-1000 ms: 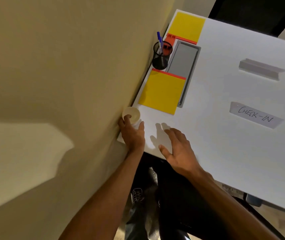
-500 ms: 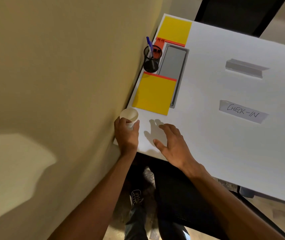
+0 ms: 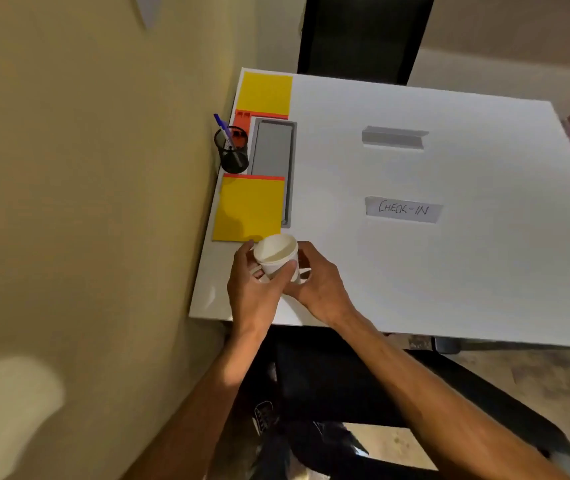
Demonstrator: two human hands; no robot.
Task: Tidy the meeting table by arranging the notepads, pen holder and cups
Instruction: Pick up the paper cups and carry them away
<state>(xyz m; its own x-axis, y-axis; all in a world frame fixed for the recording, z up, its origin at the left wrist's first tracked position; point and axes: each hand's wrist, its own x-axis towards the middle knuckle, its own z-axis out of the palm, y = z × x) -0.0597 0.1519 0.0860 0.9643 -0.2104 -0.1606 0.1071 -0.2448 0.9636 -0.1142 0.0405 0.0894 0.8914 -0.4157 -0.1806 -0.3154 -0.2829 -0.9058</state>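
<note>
A white paper cup point(image 3: 276, 251) is lifted just above the near left part of the white table point(image 3: 415, 271). My left hand point(image 3: 252, 296) grips its side, and my right hand point(image 3: 318, 289) curls round its lower part, where further cup rims show between the fingers. Just beyond the cup lies a yellow notepad point(image 3: 249, 209) with a red top edge. A black mesh pen holder point(image 3: 233, 154) with a blue pen stands behind it by the wall. A second yellow notepad point(image 3: 266, 91) lies at the far left corner.
A beige wall point(image 3: 86, 168) runs along the table's left edge. A grey recessed panel point(image 3: 273, 150) sits right of the pen holder. A "CHECK-IN" card point(image 3: 403, 209) and a grey folded card point(image 3: 394, 138) lie mid-table. A dark chair point(image 3: 363, 36) stands at the far side.
My left hand has carried the cup away from the wall edge to the right and lifted it. My right hand left the tabletop and closed round the cup's lower part.
</note>
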